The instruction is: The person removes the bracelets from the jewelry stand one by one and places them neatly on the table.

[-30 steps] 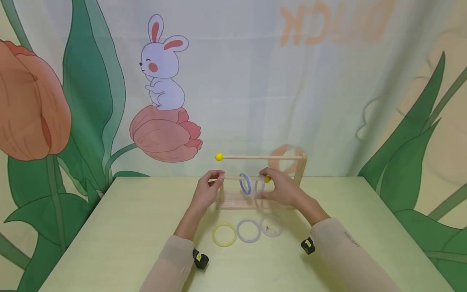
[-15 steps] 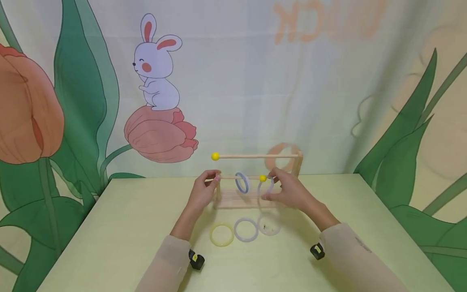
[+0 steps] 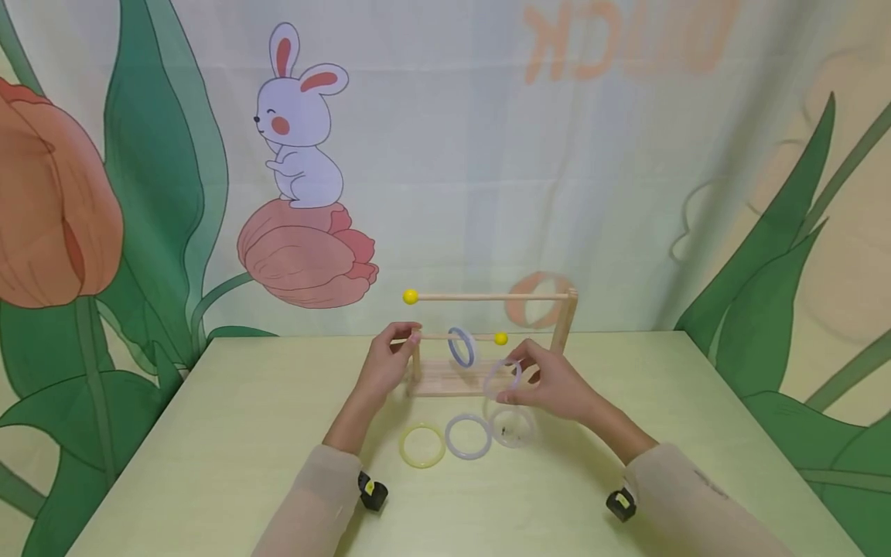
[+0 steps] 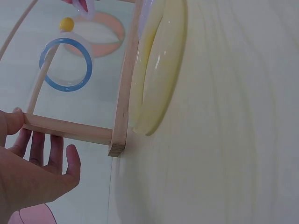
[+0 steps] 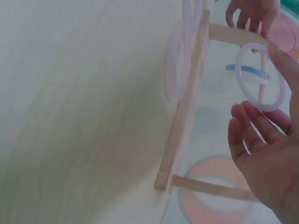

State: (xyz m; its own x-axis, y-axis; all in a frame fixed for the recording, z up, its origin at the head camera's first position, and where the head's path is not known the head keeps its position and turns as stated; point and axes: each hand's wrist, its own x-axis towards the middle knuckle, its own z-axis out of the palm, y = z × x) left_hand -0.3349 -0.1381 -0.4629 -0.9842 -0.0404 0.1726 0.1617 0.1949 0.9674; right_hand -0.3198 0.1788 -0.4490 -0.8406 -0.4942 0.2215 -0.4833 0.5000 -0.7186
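Observation:
In the head view a wooden bangle stand point(image 3: 445, 389) stands near the table's back. My left hand point(image 3: 385, 363) grips its short left post point(image 4: 70, 129), thumb on one side and fingers on the other. A blue bangle point(image 4: 67, 87) hangs on the lower rod, with a whitish one close behind it. That rod ends in a yellow ball point(image 3: 501, 339). My right hand point(image 3: 550, 383) pinches a pale lilac bangle point(image 5: 239, 74) between thumb and fingers, below the ball and off the rod, in front of the stand.
A yellow bangle point(image 3: 421, 466), a lilac bangle point(image 3: 468, 457) and a pale clear bangle point(image 3: 511, 445) lie in a row on the table point(image 3: 244, 449) before the stand. The stand's upper rod point(image 3: 487, 297) reaches left above the lower one. A printed curtain point(image 3: 445, 193) hangs behind.
My right hand has drawn the pale lilac bangle rightward past the yellow ball, then lowered it in front of the stand. My left hand stays on the post; the blue bangle stays on the rod.

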